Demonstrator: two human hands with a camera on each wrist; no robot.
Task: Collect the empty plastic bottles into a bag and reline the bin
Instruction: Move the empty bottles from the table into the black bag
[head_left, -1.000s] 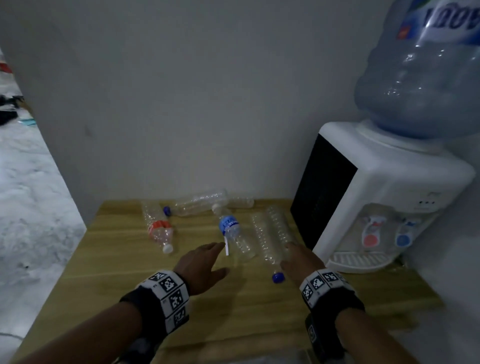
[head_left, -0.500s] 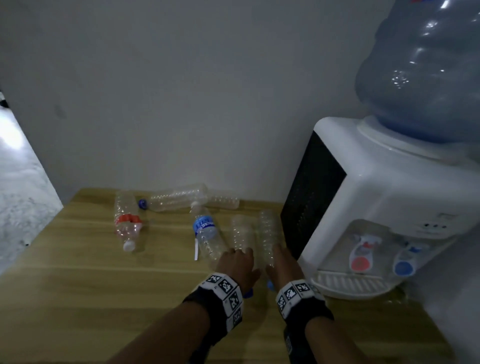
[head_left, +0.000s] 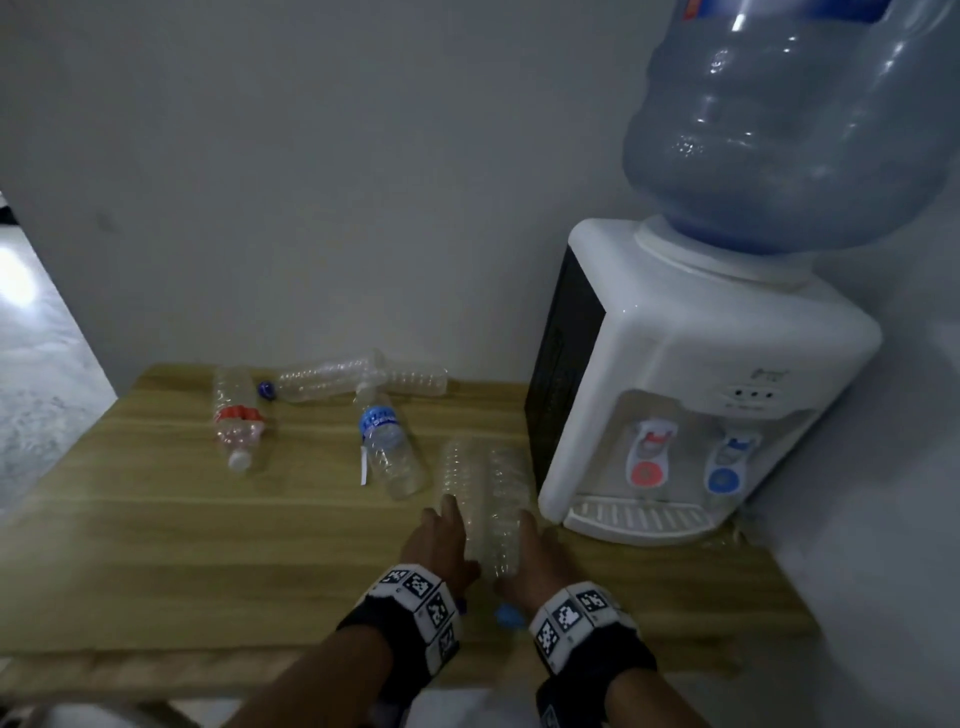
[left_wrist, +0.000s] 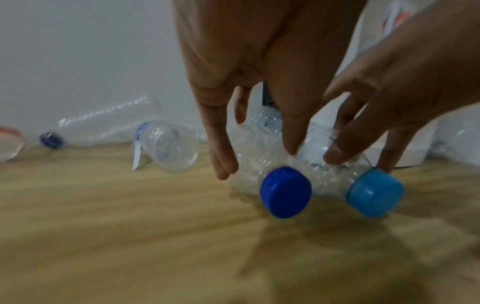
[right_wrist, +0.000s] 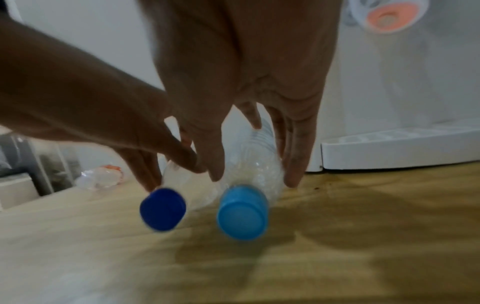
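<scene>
Two clear empty bottles lie side by side on the wooden table (head_left: 156, 545), just left of the water dispenser. My left hand (head_left: 441, 540) grips the dark-blue-capped bottle (left_wrist: 249, 164) near its neck, fingers on its left side and thumb between the two bottles. My right hand (head_left: 530, 553) grips the light-blue-capped bottle (right_wrist: 257, 164), with thumb on top and fingers on its right. The dark blue cap (left_wrist: 285, 192) and the light blue cap (left_wrist: 375, 193) point toward me. No bag or bin is in view.
Further back lie a blue-labelled bottle (head_left: 389, 447), a red-labelled bottle (head_left: 236, 421) and two long clear bottles (head_left: 327, 376) against the wall. The white water dispenser (head_left: 675, 389) with its big jug stands right beside my right hand. The table ends at the left.
My left hand has crossed from the middle of the table to the pair of bottles. Both hands now hold one bottle each near the neck.
</scene>
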